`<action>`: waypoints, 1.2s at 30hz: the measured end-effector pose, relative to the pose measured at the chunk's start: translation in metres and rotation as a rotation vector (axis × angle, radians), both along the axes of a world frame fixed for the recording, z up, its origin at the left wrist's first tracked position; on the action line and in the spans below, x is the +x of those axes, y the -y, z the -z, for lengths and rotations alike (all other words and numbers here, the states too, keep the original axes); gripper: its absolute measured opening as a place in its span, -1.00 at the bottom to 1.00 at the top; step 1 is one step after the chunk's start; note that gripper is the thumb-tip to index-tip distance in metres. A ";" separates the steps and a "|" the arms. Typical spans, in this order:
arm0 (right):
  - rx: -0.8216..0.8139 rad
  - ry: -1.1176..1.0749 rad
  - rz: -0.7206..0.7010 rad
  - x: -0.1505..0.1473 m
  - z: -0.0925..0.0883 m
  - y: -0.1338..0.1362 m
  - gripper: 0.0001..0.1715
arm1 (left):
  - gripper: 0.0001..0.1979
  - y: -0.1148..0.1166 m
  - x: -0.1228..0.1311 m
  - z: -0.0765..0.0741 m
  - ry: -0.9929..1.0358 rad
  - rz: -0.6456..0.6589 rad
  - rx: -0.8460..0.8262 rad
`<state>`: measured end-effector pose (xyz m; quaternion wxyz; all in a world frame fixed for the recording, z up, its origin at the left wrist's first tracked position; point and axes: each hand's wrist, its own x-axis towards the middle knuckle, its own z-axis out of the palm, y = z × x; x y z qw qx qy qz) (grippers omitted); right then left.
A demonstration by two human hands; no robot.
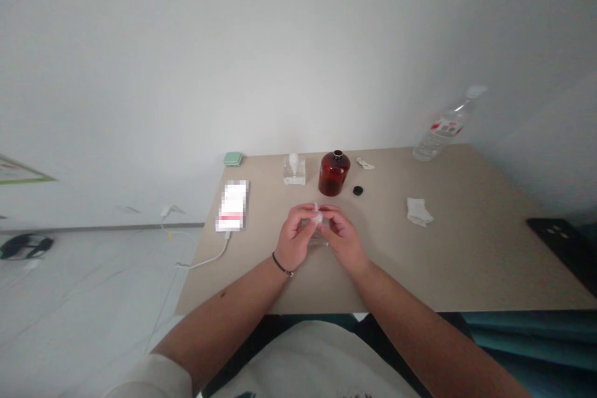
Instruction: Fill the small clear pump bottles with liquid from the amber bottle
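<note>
My left hand and my right hand meet near the front middle of the table. Their fingers close around the whitish, rounded top of a small clear bottle, from which a thin stem points away from me. Part of the clear bottle body shows below the thumbs; the fingers hide the rest. Just beyond my hands stands an open amber bottle, with a black cap lying to its right. A square clear glass bottle with a white rounded top is left of the amber one.
A phone with a white cable lies at the left, below a green case. Crumpled tissues and a tall plastic water bottle are on the right. A dark phone-like object lies at the table's right edge.
</note>
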<state>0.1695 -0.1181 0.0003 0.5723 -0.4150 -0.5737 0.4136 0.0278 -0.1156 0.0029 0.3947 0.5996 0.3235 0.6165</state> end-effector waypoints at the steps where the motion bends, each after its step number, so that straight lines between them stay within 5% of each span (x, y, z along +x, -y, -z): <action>1: -0.004 -0.013 0.014 -0.001 0.001 0.000 -0.71 | -0.85 0.000 0.000 0.000 0.001 -0.002 -0.002; 36: 0.041 -0.017 0.023 -0.002 0.004 0.002 -0.76 | -0.87 0.001 0.000 0.001 0.027 0.033 -0.015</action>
